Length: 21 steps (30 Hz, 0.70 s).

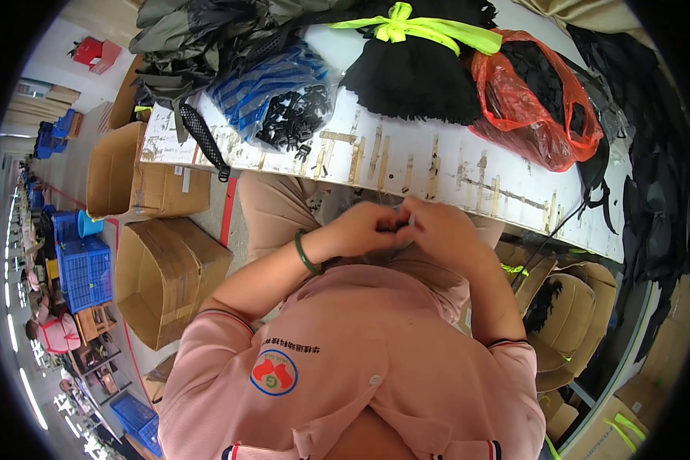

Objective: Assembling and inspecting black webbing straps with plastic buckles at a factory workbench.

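My left hand (369,228), a green bangle on its wrist, and my right hand (435,230) meet over my lap, just in front of the table's near edge. The fingers of both are curled and pinched together. Something small and dark shows between them, too hidden to name. On the white table (406,157) beyond, a clear, blue-striped plastic bag (245,84) spills black plastic buckles (293,119). To its right lies a bundle of black strips (410,80) tied with a neon yellow ribbon (397,29). A red plastic bag (514,103) holds more black pieces.
A black mesh strap (199,134) hangs over the table's left edge. Open cardboard boxes (169,268) stand on the floor at left, and another box (583,314) at right. Black fabric (655,192) drapes down the right side. Blue crates (84,268) and a person (56,331) are farther left.
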{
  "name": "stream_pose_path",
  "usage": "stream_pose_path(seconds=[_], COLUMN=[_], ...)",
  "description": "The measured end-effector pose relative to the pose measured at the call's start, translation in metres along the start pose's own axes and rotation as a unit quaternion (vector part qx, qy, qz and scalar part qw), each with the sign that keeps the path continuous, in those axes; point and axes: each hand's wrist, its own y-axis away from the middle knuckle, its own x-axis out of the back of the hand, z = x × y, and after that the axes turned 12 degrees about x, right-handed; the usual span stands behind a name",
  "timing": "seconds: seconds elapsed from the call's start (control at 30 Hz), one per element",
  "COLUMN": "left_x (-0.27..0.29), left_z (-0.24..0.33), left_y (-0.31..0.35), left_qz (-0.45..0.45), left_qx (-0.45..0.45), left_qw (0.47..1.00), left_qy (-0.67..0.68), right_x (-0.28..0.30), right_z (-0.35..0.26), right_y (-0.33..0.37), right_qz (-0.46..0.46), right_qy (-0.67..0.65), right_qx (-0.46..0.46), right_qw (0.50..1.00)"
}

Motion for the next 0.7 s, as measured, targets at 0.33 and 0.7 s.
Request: stream_pose_path(seconds=[0.33, 0.7], left_x=[0.006, -0.001], left_z=[-0.008, 0.002], left_y=[0.004, 0.009], left_qz=[-0.029, 0.009], left_qx=[0.067, 0.041], left_qw=[0.903, 0.904], left_qy=[0.424, 0.426], right_x=[-0.033, -0.041], right_z=[0.019, 0.007], right_y=[-0.001, -0.002], right_qz=[0.168, 0.309], right_qy=[-0.451, -0.364], right_qx=[-0.046, 0.015], right_qw=[0.875, 0.878])
